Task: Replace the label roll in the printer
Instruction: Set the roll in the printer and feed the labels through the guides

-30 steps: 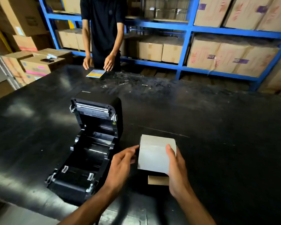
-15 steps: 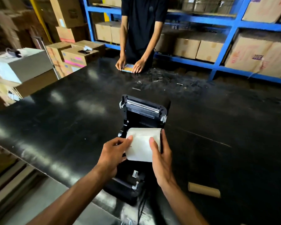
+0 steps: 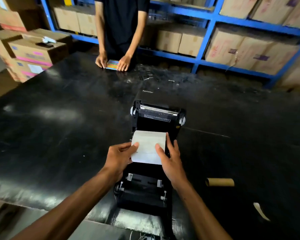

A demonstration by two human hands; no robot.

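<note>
A black label printer [image 3: 142, 189] stands on the black table [image 3: 59, 129] near its front edge, lid [image 3: 158, 116] swung up and back. A white label roll [image 3: 148, 147] sits low in the printer's open bay. My left hand [image 3: 119, 157] grips the roll's left end, thumb on its face. My right hand [image 3: 170, 158] holds the right end, fingers down the side. An empty brown cardboard core [image 3: 219, 182] lies on the table to the right of the printer.
A person in black stands across the table with both hands on a colourful card [image 3: 112, 64]. A white paper scrap [image 3: 261, 211] lies at the front right. Stacked cartons [image 3: 33, 51] stand at the left. Blue shelving [image 3: 206, 32] with boxes runs behind.
Both hands carried the roll from the table at the right over to the printer and lowered it into the open bay. The cardboard core stayed on the table.
</note>
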